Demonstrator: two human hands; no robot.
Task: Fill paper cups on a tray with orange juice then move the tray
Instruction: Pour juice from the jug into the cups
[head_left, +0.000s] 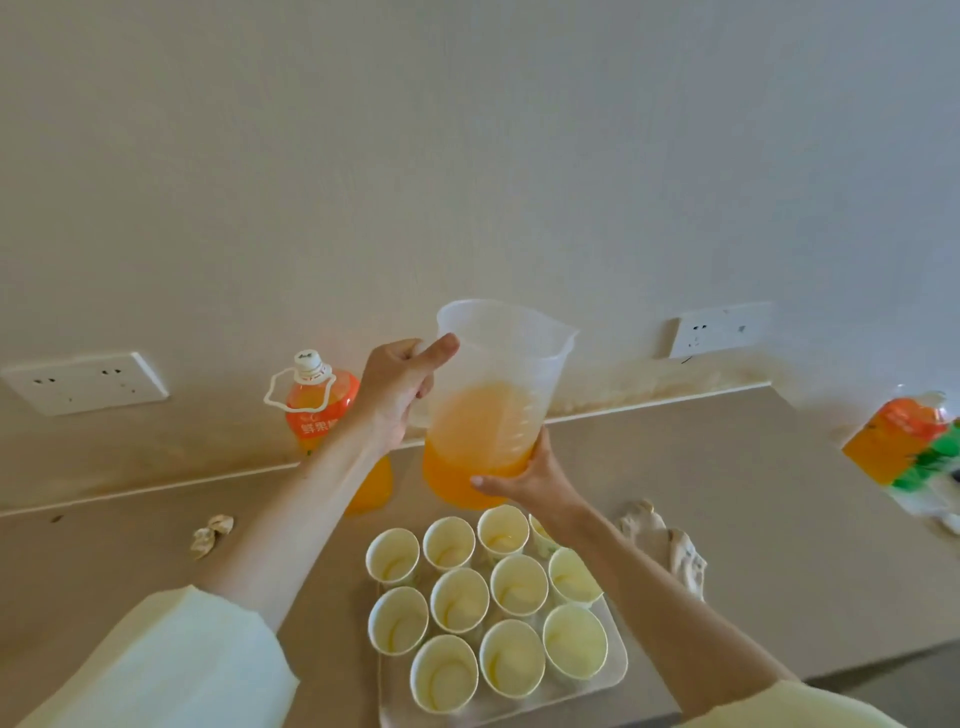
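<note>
Sleeved arms (291, 519) reach over the tray (618, 670) of empty cups (460, 600) at the counter's (727, 467) near edge, left hand (400, 395) gripping the handle of the jug (498, 343), right hand (524, 478) cupping its base above the far row, where tipping too fast could slop juice (478, 426) past the narrow rims.

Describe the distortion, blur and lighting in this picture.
Head view: wide-angle distortion bows the counter and tilts the left wall socket; the bottle at the right edge is smeared; the pitcher and cups look fairly sharp; lighting is soft and even, without glare.
</note>
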